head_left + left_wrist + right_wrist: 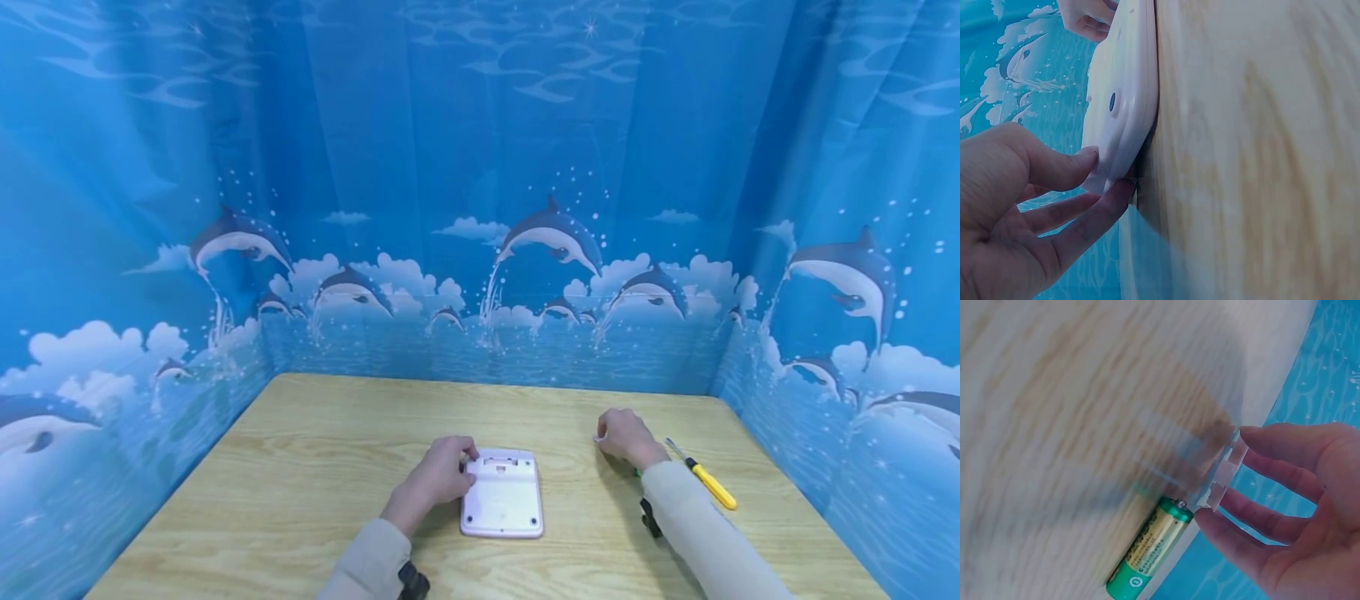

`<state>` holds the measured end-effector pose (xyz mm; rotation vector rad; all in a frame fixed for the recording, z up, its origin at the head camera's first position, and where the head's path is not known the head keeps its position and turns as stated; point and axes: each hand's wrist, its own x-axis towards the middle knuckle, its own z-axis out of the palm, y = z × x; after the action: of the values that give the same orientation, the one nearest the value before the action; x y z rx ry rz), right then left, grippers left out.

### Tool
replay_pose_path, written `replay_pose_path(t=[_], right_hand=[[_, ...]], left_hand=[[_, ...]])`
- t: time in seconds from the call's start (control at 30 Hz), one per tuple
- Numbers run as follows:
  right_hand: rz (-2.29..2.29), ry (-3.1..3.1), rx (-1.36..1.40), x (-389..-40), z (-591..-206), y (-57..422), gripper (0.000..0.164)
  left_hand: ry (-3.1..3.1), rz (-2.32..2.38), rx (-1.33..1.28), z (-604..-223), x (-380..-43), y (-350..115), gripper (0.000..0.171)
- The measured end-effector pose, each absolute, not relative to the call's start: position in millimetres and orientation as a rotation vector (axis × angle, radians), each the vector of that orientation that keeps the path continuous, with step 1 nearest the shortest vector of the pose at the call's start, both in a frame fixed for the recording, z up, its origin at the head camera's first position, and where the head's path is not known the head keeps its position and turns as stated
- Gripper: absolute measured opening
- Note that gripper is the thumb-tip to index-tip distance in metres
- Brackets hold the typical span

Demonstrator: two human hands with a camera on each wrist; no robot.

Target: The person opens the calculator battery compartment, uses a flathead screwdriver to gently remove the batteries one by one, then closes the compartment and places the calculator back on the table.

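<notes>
A white calculator (501, 504) lies back side up on the wooden table, its battery compartment (500, 461) uncovered near the far end. My left hand (438, 471) pinches its far left edge; in the left wrist view the thumb (1079, 167) is on the upper face and a fingertip is under the rim. To the right, my right hand (628, 435) holds a small white battery cover (1225, 472) between thumb and fingers, close to the tabletop. A green and gold battery (1150, 550) lies beside those fingers, mostly hidden by the right wrist in the head view.
A screwdriver (708, 482) with a yellow handle lies on the table (337, 467) to the right of my right forearm. Blue dolphin-print curtains (480, 167) enclose the table at the back and both sides.
</notes>
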<state>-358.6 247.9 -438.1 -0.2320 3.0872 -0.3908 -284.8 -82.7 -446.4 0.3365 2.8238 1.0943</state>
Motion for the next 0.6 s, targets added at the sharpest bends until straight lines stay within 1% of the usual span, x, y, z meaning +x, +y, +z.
replay_pose_path(t=[0.37,0.6], right_hand=[[-0.398,3.126,-0.269,-357,-438,241,0.011],[-0.375,3.176,-0.297,-357,-442,236,0.009]], left_hand=[[2.826,1.104,0.309,-447,-284,-82,0.02],[2.822,1.105,0.309,-445,-283,-82,0.021]])
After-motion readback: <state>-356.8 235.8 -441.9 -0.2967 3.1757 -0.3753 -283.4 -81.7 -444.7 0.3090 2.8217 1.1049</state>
